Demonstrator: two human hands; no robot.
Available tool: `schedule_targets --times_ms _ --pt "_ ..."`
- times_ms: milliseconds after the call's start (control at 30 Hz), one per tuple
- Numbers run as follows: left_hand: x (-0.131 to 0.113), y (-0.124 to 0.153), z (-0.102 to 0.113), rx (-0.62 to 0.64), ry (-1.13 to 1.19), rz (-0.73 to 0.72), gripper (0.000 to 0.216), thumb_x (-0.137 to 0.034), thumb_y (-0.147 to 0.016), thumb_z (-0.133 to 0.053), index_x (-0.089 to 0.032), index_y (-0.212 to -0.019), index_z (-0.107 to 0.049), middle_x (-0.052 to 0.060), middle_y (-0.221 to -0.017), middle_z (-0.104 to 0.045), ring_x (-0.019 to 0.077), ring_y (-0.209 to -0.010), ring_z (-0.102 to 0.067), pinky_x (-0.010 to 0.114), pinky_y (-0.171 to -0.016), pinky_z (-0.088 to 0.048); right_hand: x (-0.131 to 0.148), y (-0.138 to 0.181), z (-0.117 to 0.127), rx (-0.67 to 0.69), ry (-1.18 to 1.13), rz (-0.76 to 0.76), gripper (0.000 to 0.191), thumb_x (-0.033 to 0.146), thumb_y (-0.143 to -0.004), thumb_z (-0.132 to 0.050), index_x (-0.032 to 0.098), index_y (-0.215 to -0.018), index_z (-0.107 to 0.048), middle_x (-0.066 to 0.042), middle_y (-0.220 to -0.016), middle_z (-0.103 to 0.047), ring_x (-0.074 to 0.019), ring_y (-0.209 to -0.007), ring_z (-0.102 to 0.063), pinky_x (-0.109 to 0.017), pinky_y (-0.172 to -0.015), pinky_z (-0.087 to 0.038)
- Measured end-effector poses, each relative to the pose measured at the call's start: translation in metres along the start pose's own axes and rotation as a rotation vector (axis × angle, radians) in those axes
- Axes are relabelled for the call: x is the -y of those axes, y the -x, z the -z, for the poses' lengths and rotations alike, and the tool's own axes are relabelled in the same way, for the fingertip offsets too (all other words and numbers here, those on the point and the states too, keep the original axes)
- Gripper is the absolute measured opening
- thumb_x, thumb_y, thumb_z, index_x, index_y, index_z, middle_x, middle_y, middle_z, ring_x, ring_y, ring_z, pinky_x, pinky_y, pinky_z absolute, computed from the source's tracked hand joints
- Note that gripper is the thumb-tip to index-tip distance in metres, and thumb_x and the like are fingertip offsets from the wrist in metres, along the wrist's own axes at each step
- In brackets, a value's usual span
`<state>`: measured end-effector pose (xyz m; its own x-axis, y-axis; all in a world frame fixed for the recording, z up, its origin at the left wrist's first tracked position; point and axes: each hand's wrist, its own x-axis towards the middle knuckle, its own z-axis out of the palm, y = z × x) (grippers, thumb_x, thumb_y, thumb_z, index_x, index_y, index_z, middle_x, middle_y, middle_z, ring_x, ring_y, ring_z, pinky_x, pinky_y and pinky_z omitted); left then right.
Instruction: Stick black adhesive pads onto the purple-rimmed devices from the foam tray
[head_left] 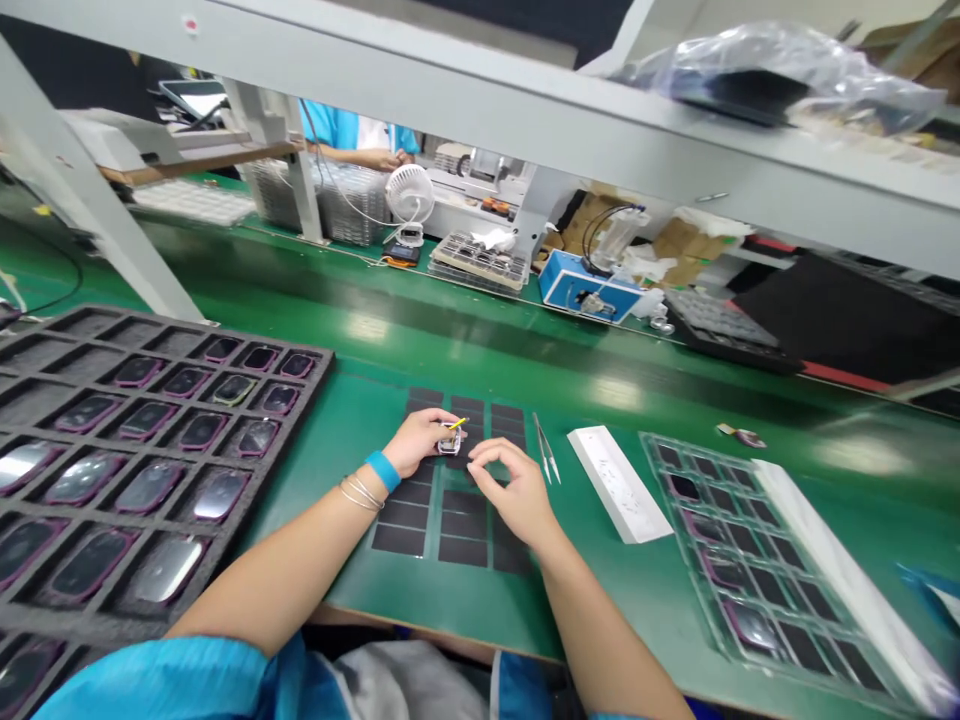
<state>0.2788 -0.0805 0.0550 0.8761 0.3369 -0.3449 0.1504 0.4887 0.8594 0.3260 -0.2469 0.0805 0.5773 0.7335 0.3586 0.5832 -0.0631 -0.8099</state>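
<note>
My left hand (421,440) is closed on a small silver watch case (450,438), held above the mat of dark patches. A thin yellow strip (459,424) sticks out from the top of the case. Just to the right, my right hand (514,490) has its thumb and forefinger curled together; anything between them is too small to make out. Beneath both hands lie rows of black rectangular pieces (400,540) on the green table. Metal tweezers (546,450) rest right of these rows, beside a white tray (621,485) with tiny parts in it.
At left stands a grey foam tray (315,390) with several purple-rimmed watch parts in its pockets. A clear plastic tray (705,600) with dark pieces lies at right. A grey shelf beam (450,75) crosses overhead. Beyond are a white fan (409,193), a blue box (585,288) and another person's hands (386,159).
</note>
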Motion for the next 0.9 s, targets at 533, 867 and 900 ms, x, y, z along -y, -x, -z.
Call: schedule_targets --times_ms 533,867,900 --pt "0.003 0.012 -0.014 0.102 -0.092 0.043 0.027 -0.022 -0.060 -0.078 -0.012 -0.082 -0.064 0.003 -0.067 -0.064 0.0124 -0.057 -0.060 0.029 -0.055 -0.057 -0.030 -0.007 -0.011 -0.103 -0.215 -0.242 0.019 0.028 -0.069 -0.068 0.021 -0.075 -0.052 -0.002 -0.076 -0.067 -0.0174 -0.073 -0.064 -0.032 -0.073 -0.050" --pt "0.002 0.013 -0.015 0.089 -0.117 0.046 0.024 -0.020 -0.061 -0.075 -0.012 -0.081 -0.064 0.003 -0.067 -0.064 0.0122 -0.056 -0.060 0.028 -0.054 -0.056 -0.025 -0.006 -0.012 -0.091 -0.103 -0.201 0.014 0.023 -0.072 -0.064 0.021 -0.075 -0.050 -0.001 -0.076 -0.066 -0.0168 -0.072 -0.063 -0.030 -0.071 -0.048" --pt "0.002 0.013 -0.015 0.087 -0.117 0.045 0.024 -0.019 -0.061 -0.074 -0.012 -0.081 -0.064 0.003 -0.067 -0.064 0.0123 -0.057 -0.060 0.028 -0.054 -0.056 -0.025 -0.006 -0.012 -0.094 -0.092 -0.194 0.013 0.023 -0.072 -0.063 0.021 -0.075 -0.050 -0.001 -0.076 -0.066 -0.0167 -0.071 -0.063 -0.030 -0.071 -0.048"
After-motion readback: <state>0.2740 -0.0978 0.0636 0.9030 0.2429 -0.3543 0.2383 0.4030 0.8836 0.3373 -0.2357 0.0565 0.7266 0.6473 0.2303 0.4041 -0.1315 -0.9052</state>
